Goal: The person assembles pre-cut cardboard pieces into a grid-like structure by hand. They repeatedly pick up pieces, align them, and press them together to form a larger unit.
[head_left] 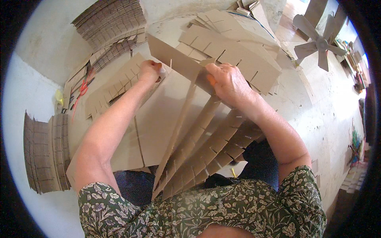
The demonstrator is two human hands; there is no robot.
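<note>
Two-handed work: a right hand [229, 81] and a left hand [150, 73] reach forward over slotted cardboard.
Right grip: thumb and fingers pinch the near end of a cardboard panel [180, 61], at the top of a fan of strips.
Left grip: fingers curled inward; whether they pinch anything cannot be told.
Panel: tilted on edge between the hands, its far end pointing up and to the left, a slot cut in it.
Fanned strips [209, 146]: several slotted lengths, spreading from the shirt front toward the right hand and forearm.
Floor piles: slotted pieces [125, 77] beside the left forearm; a loose heap of sheets [242, 51] beyond the right hand.
Left side: one slotted stack [111, 25] at upper left, another stack [45, 152] lower down.
Worker: dressed in a green leaf-and-flower shirt [206, 210] and dark trousers [260, 158].
Upper right: a grey-bladed fan [320, 43].
</note>
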